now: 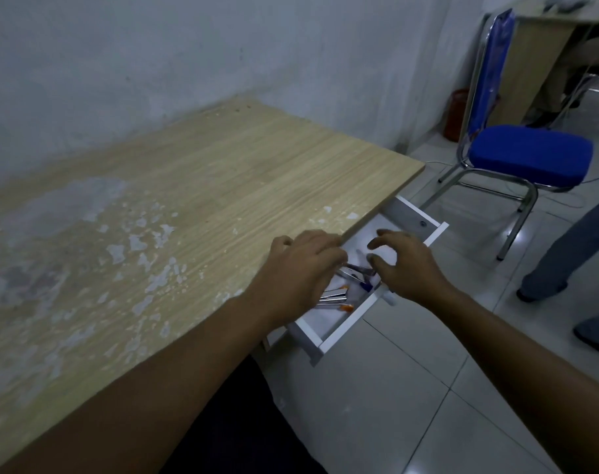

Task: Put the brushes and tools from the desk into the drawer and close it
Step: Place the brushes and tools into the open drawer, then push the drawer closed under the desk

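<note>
1. Table: pale wood-grain top, worn and flaking at the left; no brushes or tools show on the part in view.
2. Drawer: white, pulled out from under the table's right edge, wide open.
3. Brushes and tools: a loose bundle of slim metal shafts, some with orange tips and one with a dark blue end, lying on the drawer floor toward its near half.
4. Left hand: over the drawer at the table edge, fingers curled down onto the bundle; whether it grips anything or has let go cannot be told.
5. Right hand: hovering above the drawer's outer side, fingers spread and slack, holding nothing.
6. Surroundings: blue chair well apart on the tiled floor; another person's legs at the right.
7. Step in hand, as judged: settling the last items inside the drawer.
8. Next move calls for: both hands lifted clear, shafts lying flat below the rim, then a straight push on the drawer front.
</note>
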The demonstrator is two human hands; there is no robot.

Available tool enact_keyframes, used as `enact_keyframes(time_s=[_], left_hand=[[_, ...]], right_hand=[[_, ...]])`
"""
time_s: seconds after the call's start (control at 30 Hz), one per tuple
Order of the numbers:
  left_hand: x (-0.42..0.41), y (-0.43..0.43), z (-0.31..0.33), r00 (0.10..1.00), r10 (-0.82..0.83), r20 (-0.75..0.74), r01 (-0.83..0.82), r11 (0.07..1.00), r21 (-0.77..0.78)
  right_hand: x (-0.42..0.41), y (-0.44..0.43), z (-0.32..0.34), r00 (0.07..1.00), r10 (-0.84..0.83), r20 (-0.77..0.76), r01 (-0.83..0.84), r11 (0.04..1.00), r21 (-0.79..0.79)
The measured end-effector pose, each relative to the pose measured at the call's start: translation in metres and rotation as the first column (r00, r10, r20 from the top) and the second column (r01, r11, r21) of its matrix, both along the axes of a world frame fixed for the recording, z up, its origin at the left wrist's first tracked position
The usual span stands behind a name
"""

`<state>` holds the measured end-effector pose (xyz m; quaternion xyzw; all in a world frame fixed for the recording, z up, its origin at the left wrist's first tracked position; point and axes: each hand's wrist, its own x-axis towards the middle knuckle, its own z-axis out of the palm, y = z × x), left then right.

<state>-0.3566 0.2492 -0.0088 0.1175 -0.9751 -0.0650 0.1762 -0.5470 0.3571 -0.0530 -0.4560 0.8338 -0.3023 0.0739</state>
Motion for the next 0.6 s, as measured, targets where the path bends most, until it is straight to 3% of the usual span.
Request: enact_keyframes(time_s=[0.17, 0.27, 0.37, 0.5, 0.6], left_hand=[[0.025, -0.027, 0.011, 0.985, 0.161, -0.055, -0.151, 0.976, 0.16], [0.041, -0.041, 0.006, 0.969, 0.248, 0.004, -0.245, 0.954, 0.173], [0.054, -0.044, -0.003, 0.951, 0.306, 0.044, -0.308, 0.931, 0.196], [0.06, -0.035, -0.013, 0.935, 0.346, 0.074, -0.354, 0.916, 0.189], [0.062, -0.035, -0.014, 0.941, 0.321, 0.108, -0.335, 0.929, 0.157]], right_hand=[[0.018, 0.031, -0.009, 0.953, -0.21, 0.219, 0.252, 0.949, -0.189], [0.037, 0.045, -0.023, 0.811, -0.297, 0.503, 0.436, 0.881, -0.182], [0.058, 0.054, -0.039, 0.636, -0.195, 0.747, 0.485, 0.854, -0.19], [0.077, 0.061, -0.051, 0.642, -0.158, 0.75, 0.489, 0.838, -0.242], [0.093, 0.061, -0.058, 0.635, -0.038, 0.772, 0.397, 0.873, -0.284]])
